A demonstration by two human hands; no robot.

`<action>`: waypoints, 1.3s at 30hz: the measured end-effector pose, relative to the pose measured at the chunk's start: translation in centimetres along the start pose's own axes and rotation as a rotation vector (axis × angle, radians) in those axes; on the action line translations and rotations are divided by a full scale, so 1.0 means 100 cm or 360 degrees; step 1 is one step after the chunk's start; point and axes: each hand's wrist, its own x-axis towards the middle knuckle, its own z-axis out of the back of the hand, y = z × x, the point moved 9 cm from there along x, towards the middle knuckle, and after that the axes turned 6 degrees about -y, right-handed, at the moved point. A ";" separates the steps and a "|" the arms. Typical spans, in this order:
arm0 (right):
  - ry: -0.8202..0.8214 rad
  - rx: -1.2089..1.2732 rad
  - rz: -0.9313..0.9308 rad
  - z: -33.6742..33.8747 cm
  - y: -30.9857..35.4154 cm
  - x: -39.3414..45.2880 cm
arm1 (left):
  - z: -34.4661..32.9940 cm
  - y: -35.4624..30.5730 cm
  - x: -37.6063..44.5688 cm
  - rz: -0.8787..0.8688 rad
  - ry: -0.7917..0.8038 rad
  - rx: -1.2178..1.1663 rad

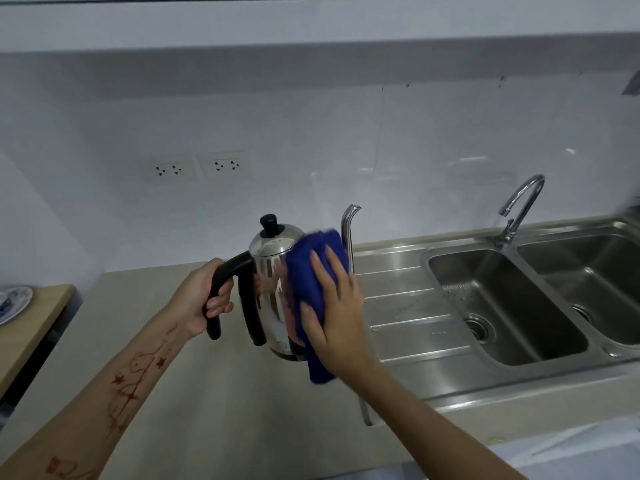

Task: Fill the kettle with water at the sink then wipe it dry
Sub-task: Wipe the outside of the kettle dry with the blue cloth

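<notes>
A shiny steel kettle with a black lid knob, black handle and thin gooseneck spout is held upright above the beige counter. My left hand grips its black handle on the left. My right hand presses a folded blue cloth flat against the kettle's right side, fingers spread over it. The cloth hides most of that side and hangs below the kettle's base. The lid is on.
A steel double sink with a ribbed drainboard lies to the right, its curved tap shut off. Two wall sockets sit on the white tiled wall behind. A wooden side table with a plate stands at far left.
</notes>
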 end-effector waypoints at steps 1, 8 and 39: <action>-0.0042 0.0036 -0.0036 0.003 -0.012 -0.019 | 0.001 0.000 -0.001 -0.0010 -0.0005 -0.0009; -0.0301 0.0284 -0.0254 0.045 -0.054 -0.015 | 0.018 0.001 0.002 0.0030 -0.0050 -0.0144; 0.0554 -0.1408 0.1005 0.030 -0.027 0.061 | -0.013 -0.006 -0.011 0.0002 -0.0044 0.0115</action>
